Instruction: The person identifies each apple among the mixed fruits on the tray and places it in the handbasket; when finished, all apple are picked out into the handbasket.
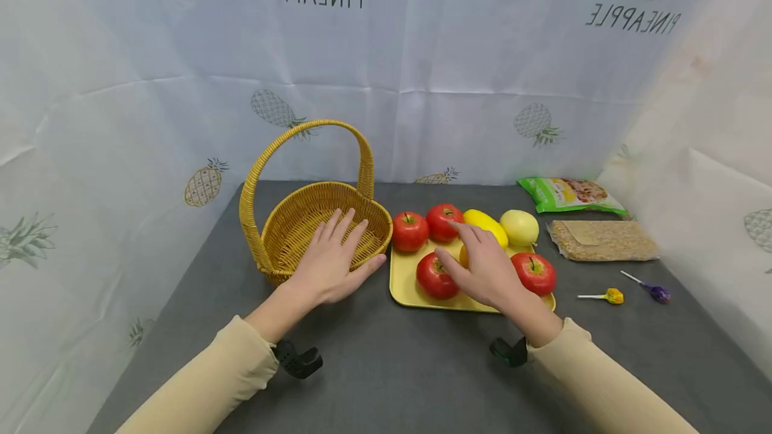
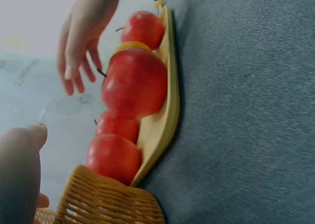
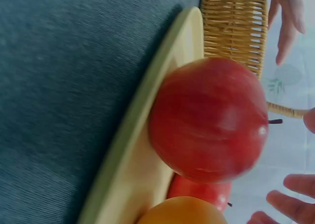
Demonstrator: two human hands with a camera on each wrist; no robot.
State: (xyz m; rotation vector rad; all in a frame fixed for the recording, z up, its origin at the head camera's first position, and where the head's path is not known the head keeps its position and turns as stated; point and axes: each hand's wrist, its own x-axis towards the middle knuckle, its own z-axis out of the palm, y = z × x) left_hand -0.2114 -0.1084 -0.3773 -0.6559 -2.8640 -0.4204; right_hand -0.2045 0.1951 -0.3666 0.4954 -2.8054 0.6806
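Left hand flat over near rim of wicker basket, fingers straight, spread, holding nothing. Right hand hovers above yellow tray, fingers loosely extended, gripping nothing; contact with fruit unclear. Nearest red apple sits on tray front-left, just under right thumb. Tray rests on grey worktop, right of basket.

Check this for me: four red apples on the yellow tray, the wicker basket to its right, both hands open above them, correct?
Not quite. The wicker basket sits left of the yellow tray, as the head view shows. The four red apples and the open left hand and right hand are right.
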